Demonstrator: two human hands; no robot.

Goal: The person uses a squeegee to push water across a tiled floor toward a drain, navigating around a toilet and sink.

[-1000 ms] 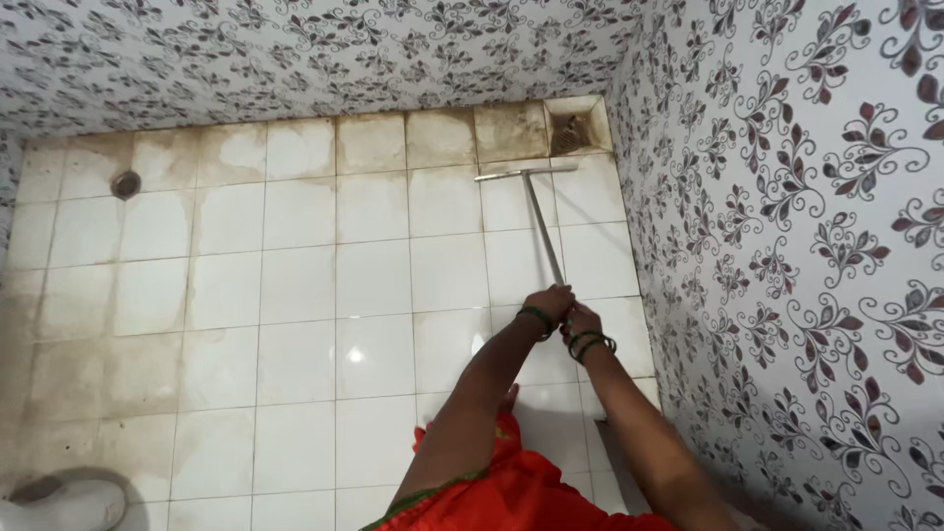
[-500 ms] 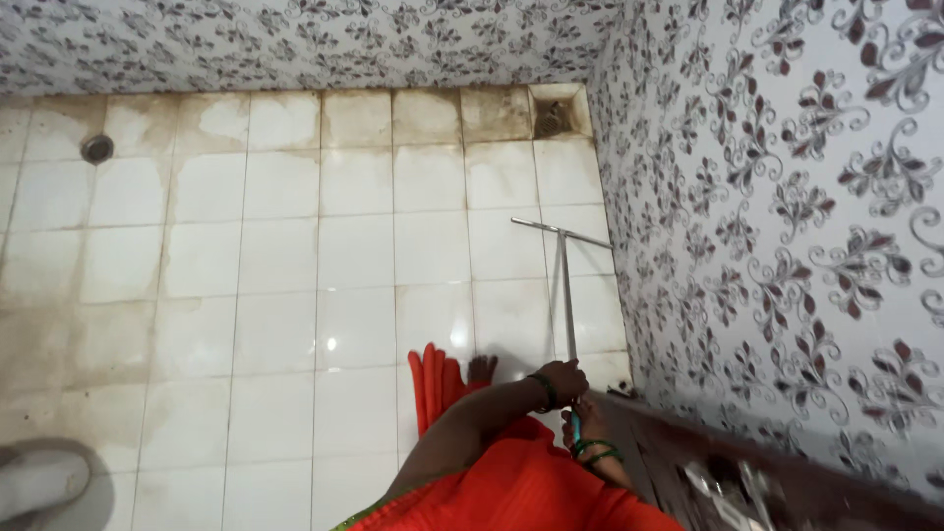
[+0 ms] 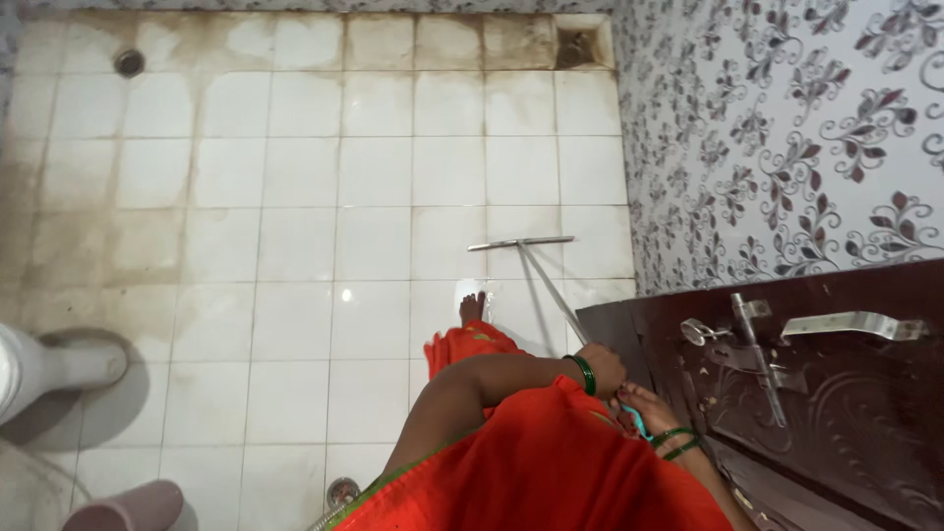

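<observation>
Left hand closed around upper end of floor wiper handle; right hand just behind it, also gripping (fingers partly hidden by orange garment). Wiper blade flat on white tiled floor, near patterned wall. Bare foot just beside handle. Dark wooden door with metal latch at right. Corner drain far off. No packages or labels visible.

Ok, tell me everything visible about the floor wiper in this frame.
The floor wiper is a T-shaped tool with a thin, metal-looking pole and a narrow crossbar head. The head lies flat on the white floor tiles near the patterned wall. The pole slants back to the person, whose left hand and right hand grip its near end.
</observation>
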